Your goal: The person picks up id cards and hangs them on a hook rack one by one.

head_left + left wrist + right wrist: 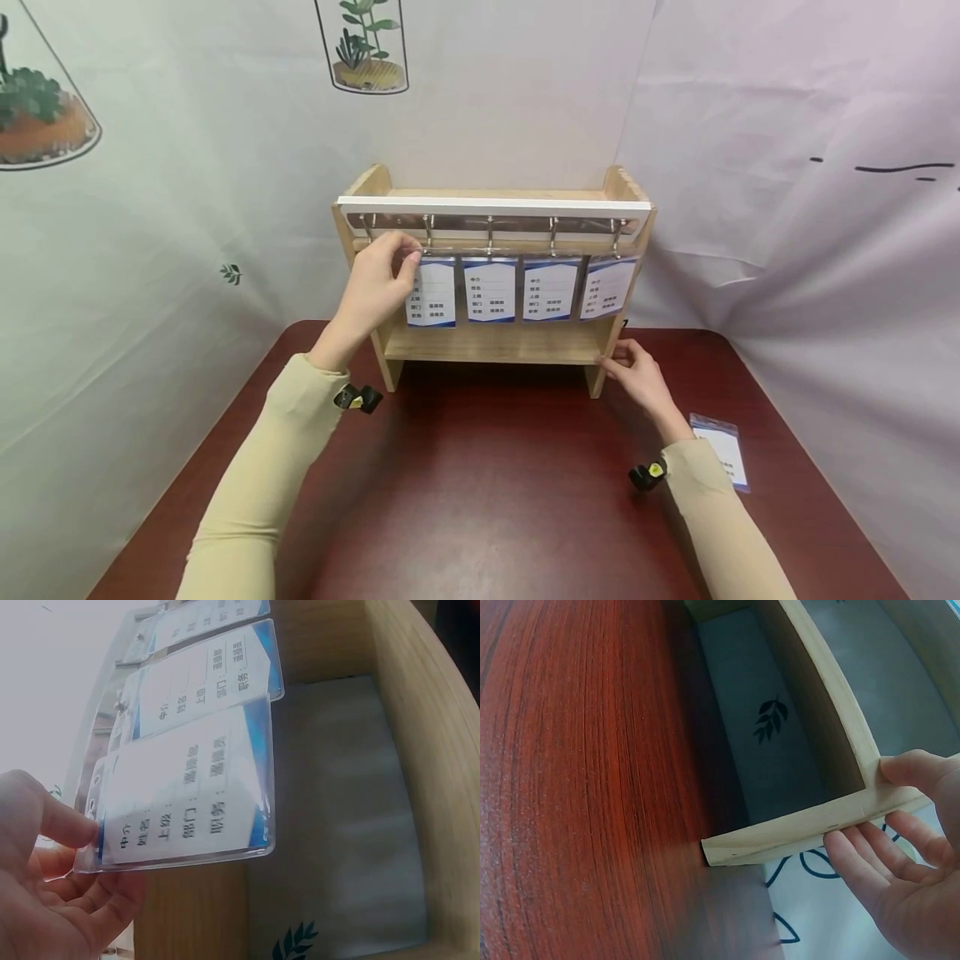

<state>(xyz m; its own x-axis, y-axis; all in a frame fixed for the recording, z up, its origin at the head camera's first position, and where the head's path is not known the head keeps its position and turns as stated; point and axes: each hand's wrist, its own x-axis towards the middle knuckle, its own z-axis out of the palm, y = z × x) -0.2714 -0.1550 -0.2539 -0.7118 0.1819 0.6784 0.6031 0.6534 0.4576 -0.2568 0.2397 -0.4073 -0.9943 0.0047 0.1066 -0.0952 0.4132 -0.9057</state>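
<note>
A small wooden shelf stands at the back of the table, with a white hook rail along its top front. My left hand pinches the top left corner of the leftmost clear-sleeved name badge, just under a hook. In the left wrist view, thumb and fingers hold the slotted edge of this badge; whether a hook passes through it cannot be told. Low on the shelf's right side, my right hand grips the side panel, thumb inside and fingers outside.
Three more badges hang in a row to the right, including a middle one and a slightly tilted end one. Another badge lies on the dark red table, partly under the right sleeve. White printed cloth surrounds the table.
</note>
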